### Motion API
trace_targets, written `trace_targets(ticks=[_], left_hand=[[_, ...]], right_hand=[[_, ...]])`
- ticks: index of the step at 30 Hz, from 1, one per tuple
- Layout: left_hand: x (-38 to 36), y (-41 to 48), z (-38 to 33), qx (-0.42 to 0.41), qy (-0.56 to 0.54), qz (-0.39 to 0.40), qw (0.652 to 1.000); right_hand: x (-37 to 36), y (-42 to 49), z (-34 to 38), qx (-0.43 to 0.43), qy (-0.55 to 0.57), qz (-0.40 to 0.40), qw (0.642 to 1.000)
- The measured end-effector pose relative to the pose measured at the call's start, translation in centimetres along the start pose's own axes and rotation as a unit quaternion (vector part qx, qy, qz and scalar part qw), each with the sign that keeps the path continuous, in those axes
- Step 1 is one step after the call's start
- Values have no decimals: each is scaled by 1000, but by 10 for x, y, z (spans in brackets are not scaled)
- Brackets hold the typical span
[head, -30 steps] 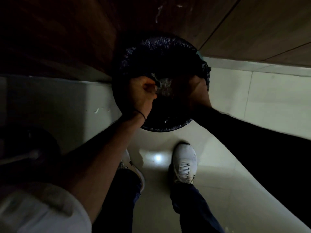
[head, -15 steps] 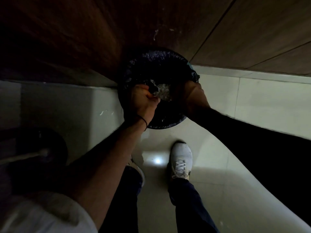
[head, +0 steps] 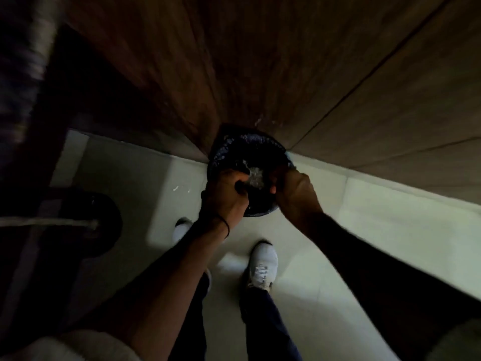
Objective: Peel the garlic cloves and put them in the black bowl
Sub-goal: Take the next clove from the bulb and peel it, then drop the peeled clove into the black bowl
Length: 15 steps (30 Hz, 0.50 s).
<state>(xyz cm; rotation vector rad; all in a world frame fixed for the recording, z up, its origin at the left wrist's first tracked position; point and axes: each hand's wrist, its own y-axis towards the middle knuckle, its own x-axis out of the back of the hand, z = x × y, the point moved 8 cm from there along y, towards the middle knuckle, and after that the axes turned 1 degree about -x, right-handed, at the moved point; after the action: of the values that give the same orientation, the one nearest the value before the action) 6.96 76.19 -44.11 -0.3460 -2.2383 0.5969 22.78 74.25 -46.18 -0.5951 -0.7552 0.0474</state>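
Pale, flaky scraps sit mid-frame over the black-lined bin, between the curled left hand and right hand; what they grip is unclear.

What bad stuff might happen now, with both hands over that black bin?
1. The pale scraps between the left hand and right hand might miss the black-lined bin and land on the light floor, since the hands sit near its front rim.
2. It is very dim, so something worth keeping may slip in with the scraps unnoticed.
3. The white shoe stands close and might knock the bin.
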Motion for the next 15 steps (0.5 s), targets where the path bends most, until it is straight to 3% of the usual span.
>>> trace_targets(ticks=[11, 15], left_hand=[[163, -189, -114, -81, -58, -96, 990], [235, -266, -120, -101, -56, -163, 980]], right_hand=[[118, -182, 164, 113, 60, 18, 992], [145, -250, 237, 202, 82, 14, 976]])
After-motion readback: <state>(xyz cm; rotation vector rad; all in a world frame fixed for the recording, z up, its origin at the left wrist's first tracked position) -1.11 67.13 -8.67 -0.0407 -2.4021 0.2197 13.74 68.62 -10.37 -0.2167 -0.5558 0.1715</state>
